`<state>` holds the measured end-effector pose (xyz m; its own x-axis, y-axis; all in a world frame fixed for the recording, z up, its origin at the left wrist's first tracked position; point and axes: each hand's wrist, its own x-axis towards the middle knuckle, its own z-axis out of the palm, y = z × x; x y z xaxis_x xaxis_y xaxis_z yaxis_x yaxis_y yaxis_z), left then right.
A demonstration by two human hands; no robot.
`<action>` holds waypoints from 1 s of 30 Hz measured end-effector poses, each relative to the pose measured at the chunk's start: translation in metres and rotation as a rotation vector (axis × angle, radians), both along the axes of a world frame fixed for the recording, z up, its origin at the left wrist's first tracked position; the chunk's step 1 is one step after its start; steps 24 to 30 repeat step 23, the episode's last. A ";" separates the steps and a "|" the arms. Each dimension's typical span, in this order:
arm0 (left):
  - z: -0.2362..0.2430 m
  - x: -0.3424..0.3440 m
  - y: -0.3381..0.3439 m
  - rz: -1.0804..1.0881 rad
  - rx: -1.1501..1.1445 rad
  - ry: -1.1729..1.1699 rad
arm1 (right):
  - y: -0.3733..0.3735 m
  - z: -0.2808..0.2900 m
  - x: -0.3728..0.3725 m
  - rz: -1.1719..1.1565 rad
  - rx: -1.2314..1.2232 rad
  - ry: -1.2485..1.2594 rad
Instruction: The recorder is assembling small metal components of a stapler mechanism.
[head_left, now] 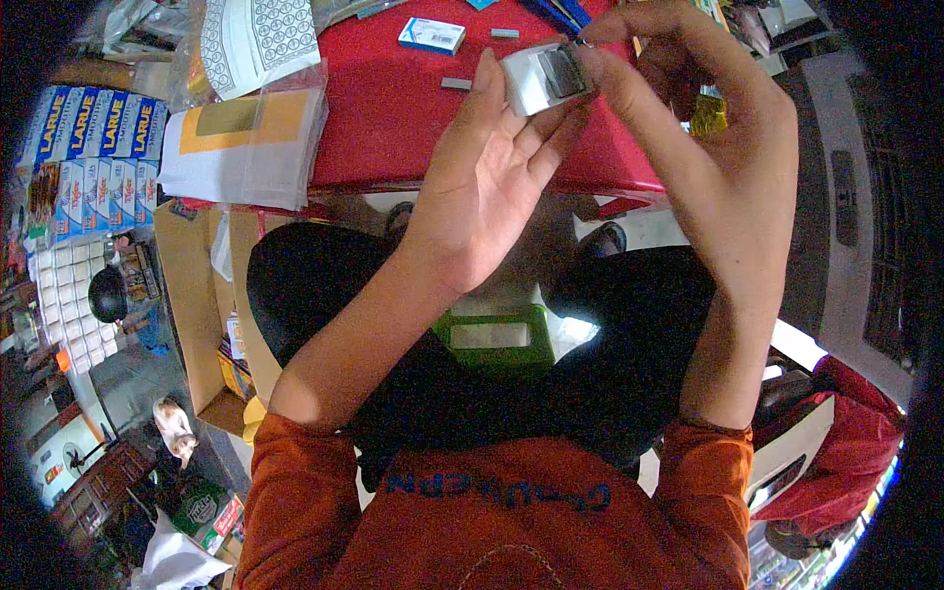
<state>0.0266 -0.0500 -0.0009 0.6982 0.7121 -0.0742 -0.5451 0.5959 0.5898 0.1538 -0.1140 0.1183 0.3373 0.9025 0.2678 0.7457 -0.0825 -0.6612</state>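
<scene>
My left hand [482, 187] is palm up, its thumb and fingers around a small white block-shaped thing [534, 87] with a dark panel, held over the red table. My right hand [708, 128] comes in from the right, thumb and index finger pinched together at the block's dark end. Whatever lies between those fingertips is too small to make out. On the table close by are a small blue-and-white box [432, 35] and two short grey strips, one farther off [504, 33] and one [455, 84] near my left thumb.
A blue tool [562, 14] lies at the table's far edge. Plastic-wrapped papers [246, 147] cover the left of the red table [374, 138]. Beneath, a green container [497, 339] shows between my legs. An open cardboard box [202, 324] stands left; stacked drink cartons [98, 128] are beyond.
</scene>
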 end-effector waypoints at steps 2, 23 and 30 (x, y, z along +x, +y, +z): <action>0.002 0.003 0.000 -0.002 -0.013 0.000 | -0.001 0.003 0.011 0.015 -0.016 0.171; 0.005 -0.026 0.044 0.269 -0.387 -0.207 | 0.022 -0.095 0.054 0.496 -0.081 -0.108; 0.005 -0.026 0.044 0.269 -0.387 -0.207 | 0.022 -0.095 0.054 0.496 -0.081 -0.108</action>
